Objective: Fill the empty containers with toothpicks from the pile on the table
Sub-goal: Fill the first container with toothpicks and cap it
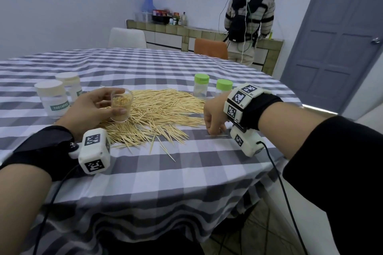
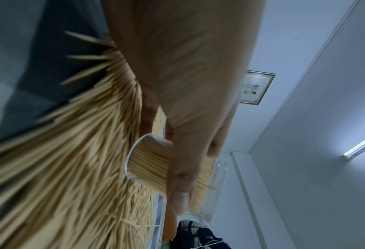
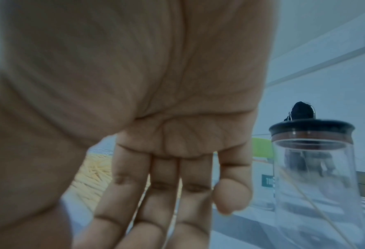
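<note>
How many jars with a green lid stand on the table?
2. Both stand beyond the far right edge of the toothpick pile: the left jar in plain view, the right jar just behind the right hand. That hand may hide others.

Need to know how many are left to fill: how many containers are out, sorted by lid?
White-lidded containers: 2
Green-lidded containers: 2
Dark-lidded glass jar, seen only from the right wrist: 1
Lidless container held by the left hand: 1
Total: 6
</note>
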